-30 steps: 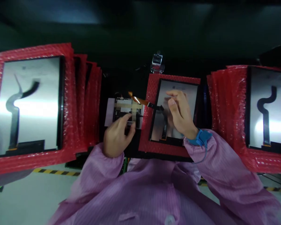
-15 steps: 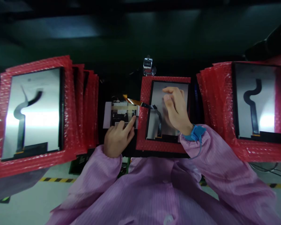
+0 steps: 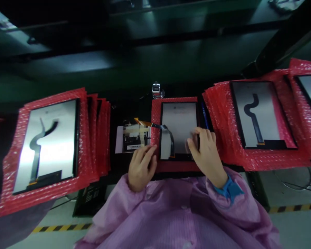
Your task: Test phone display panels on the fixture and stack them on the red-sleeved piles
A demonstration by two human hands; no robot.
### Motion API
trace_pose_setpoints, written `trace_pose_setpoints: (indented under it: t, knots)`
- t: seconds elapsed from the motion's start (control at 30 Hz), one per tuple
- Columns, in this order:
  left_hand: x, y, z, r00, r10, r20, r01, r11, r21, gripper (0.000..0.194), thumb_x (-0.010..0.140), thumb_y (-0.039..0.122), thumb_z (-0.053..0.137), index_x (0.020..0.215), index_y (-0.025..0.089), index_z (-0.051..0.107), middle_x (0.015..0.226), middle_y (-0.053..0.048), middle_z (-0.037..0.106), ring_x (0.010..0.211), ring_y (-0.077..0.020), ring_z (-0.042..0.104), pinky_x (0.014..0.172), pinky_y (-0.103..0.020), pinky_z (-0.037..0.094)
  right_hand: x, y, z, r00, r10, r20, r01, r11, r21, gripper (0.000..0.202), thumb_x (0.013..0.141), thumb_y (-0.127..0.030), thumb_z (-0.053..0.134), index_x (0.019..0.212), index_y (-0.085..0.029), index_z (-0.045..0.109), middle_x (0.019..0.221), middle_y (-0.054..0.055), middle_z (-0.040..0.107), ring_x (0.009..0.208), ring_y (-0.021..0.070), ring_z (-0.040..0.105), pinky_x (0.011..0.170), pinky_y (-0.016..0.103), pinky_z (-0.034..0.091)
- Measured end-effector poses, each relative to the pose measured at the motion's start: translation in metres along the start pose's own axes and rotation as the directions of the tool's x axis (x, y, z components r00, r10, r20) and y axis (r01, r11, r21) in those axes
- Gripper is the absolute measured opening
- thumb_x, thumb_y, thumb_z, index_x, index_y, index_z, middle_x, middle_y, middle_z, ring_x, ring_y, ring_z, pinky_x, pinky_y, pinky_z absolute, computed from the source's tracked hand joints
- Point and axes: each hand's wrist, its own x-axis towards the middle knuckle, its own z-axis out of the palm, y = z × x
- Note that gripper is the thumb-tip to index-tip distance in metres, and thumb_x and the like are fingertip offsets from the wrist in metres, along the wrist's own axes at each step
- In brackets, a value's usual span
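Observation:
A display panel (image 3: pixel 181 119) lies silvery side up on a red bubble-wrap sheet (image 3: pixel 181 167) in front of me. Its dark flex cable (image 3: pixel 172 140) bends left, ending in an orange strip, over a small circuit board (image 3: pixel 136 135) with tape across it. My left hand (image 3: pixel 141 169) rests low between board and panel, fingers loosely apart, fingertips by the wrap's left edge. Over the panel's right edge is my right hand (image 3: pixel 209 155), thumb and forefinger apart with nothing seen between them. Blur near those fingertips hides whether they touch the panel. A blue band circles the right wrist.
Stacks of similar panels in red wrap stand at the left (image 3: pixel 52 138) and the right (image 3: pixel 259 117). A metal tally counter (image 3: pixel 156 89) sits behind the middle panel. A blue pen-like object (image 3: pixel 204 116) lies beside the right stack.
My right hand has moved from above the panel's middle to its right edge. My left hand has drawn back from the circuit board toward me. The camera view has shifted.

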Motion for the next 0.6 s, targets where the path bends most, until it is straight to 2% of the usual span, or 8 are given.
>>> trace_pose_setpoints:
  t: [0.1,0.23,0.3,0.4,0.43,0.5,0.6]
  knots:
    - [-0.003,0.017,0.007,0.994,-0.021,0.111,0.029,0.998,-0.064,0.040,0.100,0.020,0.051,0.140,0.018,0.053,0.128,-0.016,0.066,0.117,-0.0280,0.063,0.101,-0.046,0.052,-0.028,0.001,0.000,0.995,0.089,0.045,-0.090,0.996,0.016,0.038,0.100,-0.035,0.047,0.130,-0.013,0.053,0.122,0.019,0.060,0.112,0.0345,0.054,0.100,0.060,0.046]
    - [-0.006,0.021,0.016,0.989,-0.063,0.137,0.073,0.995,-0.074,0.036,0.101,0.025,0.049,0.136,0.017,0.055,0.132,-0.017,0.066,0.122,-0.0297,0.063,0.105,-0.051,0.050,-0.038,0.003,0.009,0.971,0.238,0.036,-0.240,0.949,0.204,0.057,0.095,-0.041,0.054,0.145,-0.016,0.046,0.141,0.019,0.054,0.129,0.0345,0.050,0.110,0.062,0.041]
    - [-0.005,0.020,0.017,0.988,-0.074,0.137,0.087,0.992,-0.092,0.033,0.102,0.026,0.048,0.133,0.017,0.056,0.131,-0.017,0.067,0.122,-0.0296,0.063,0.105,-0.051,0.051,-0.035,0.008,0.011,0.932,0.357,0.065,-0.355,0.860,0.366,0.066,0.091,-0.047,0.058,0.148,-0.018,0.044,0.145,0.018,0.052,0.130,0.0320,0.051,0.111,0.059,0.042]
    - [-0.003,0.019,0.014,0.988,-0.070,0.141,0.088,0.989,-0.121,0.032,0.102,0.027,0.048,0.130,0.016,0.056,0.127,-0.017,0.069,0.120,-0.0293,0.065,0.104,-0.049,0.052,-0.028,0.015,0.007,0.855,0.494,0.157,-0.487,0.662,0.570,0.067,0.083,-0.052,0.064,0.141,-0.022,0.050,0.140,0.015,0.057,0.125,0.0281,0.057,0.111,0.053,0.045]
    - [-0.002,0.020,0.013,0.987,-0.070,0.143,0.089,0.988,-0.128,0.032,0.102,0.027,0.048,0.130,0.016,0.055,0.127,-0.017,0.069,0.119,-0.0292,0.065,0.103,-0.049,0.053,-0.026,0.016,0.004,0.837,0.517,0.178,-0.507,0.609,0.610,0.065,0.081,-0.052,0.066,0.137,-0.023,0.053,0.139,0.013,0.058,0.125,0.0277,0.057,0.111,0.051,0.045]
    - [-0.002,0.021,0.011,0.987,-0.076,0.140,0.096,0.985,-0.143,0.033,0.102,0.029,0.047,0.131,0.016,0.055,0.125,-0.016,0.071,0.118,-0.0294,0.066,0.101,-0.048,0.055,-0.024,0.012,-0.004,0.829,0.528,0.186,-0.505,0.561,0.656,0.060,0.079,-0.051,0.068,0.131,-0.024,0.057,0.139,0.012,0.058,0.127,0.0275,0.057,0.113,0.051,0.044]
    - [-0.002,0.021,0.007,0.977,-0.124,0.172,0.158,0.967,-0.200,0.036,0.102,0.034,0.048,0.133,0.017,0.056,0.123,-0.014,0.072,0.115,-0.0295,0.067,0.098,-0.048,0.058,-0.023,-0.005,-0.014,0.872,0.473,0.130,-0.420,0.583,0.696,0.057,0.081,-0.052,0.069,0.131,-0.026,0.058,0.143,0.011,0.057,0.131,0.0276,0.055,0.116,0.051,0.042]
